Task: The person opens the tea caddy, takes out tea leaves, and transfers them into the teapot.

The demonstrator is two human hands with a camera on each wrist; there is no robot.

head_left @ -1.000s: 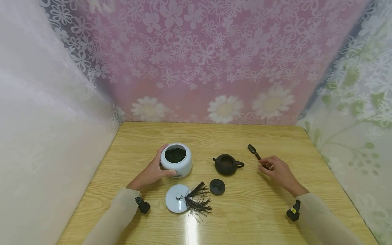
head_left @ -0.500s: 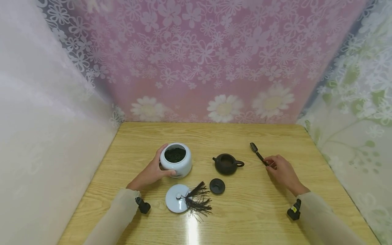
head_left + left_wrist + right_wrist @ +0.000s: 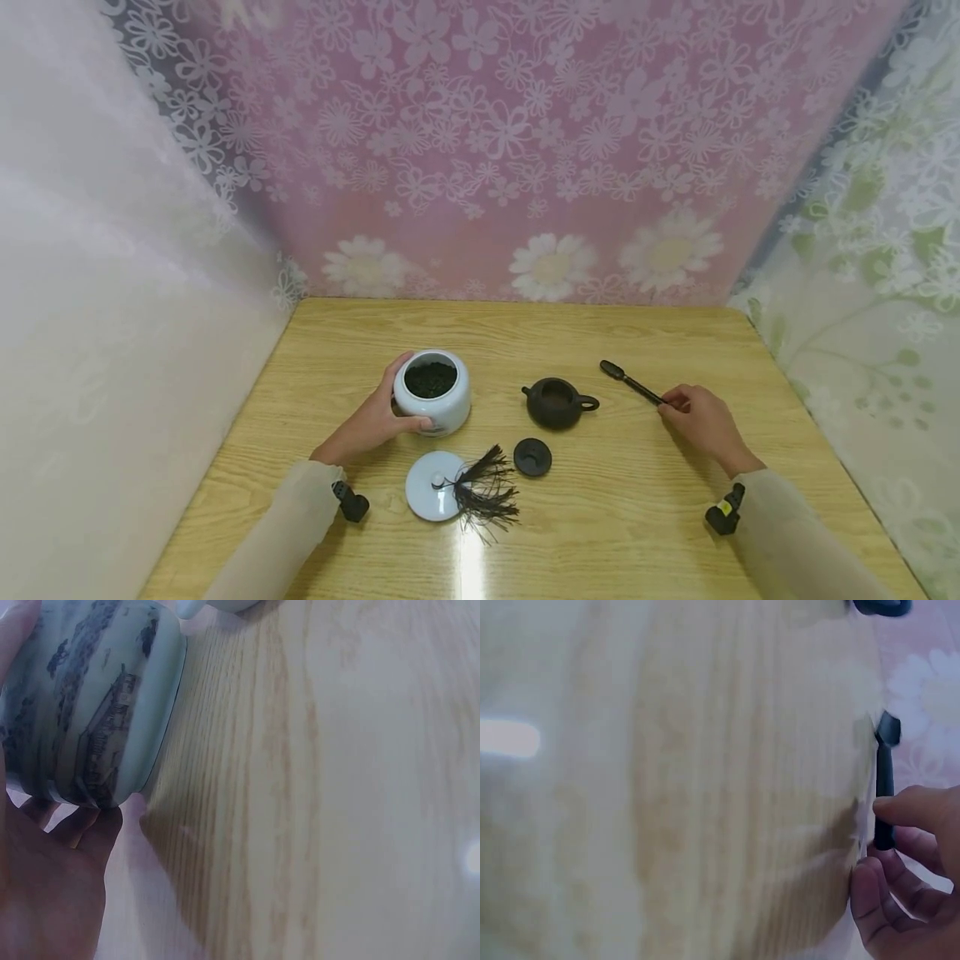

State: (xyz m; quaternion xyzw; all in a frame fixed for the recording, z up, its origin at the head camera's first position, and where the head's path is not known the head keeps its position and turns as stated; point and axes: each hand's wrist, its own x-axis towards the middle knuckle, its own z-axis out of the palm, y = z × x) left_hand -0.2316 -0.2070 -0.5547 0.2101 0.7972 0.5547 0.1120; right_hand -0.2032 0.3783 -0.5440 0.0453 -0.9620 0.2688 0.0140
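My left hand (image 3: 375, 423) grips the side of a white porcelain tea jar (image 3: 447, 410), with thumb at the front and fingers behind. Dark tea leaves (image 3: 430, 380) show through its open mouth. In the left wrist view, a painted landscape covers the jar's wall (image 3: 105, 697). On the right, the thumb and fingers of my right hand (image 3: 703, 423) pinch the handle end of a thin black tea scoop (image 3: 641, 388). Its bowl points away to the left, towards a dark clay teapot (image 3: 551, 417) without its lid. The right wrist view has the scoop (image 3: 885, 776) upright between the fingertips.
In front of the jar lies its white lid (image 3: 422, 496), a dark tassel (image 3: 487, 496) spread from its knob. The small black teapot lid (image 3: 532, 457) rests in front of the teapot. Flowered cloth (image 3: 480, 167) hangs behind the wooden table (image 3: 600, 533).
The right hand has drawn slightly right and now pinches the scoop nearer its handle end, so more of the handle shows. The scoop has swung flatter. The left hand and jar stay put.
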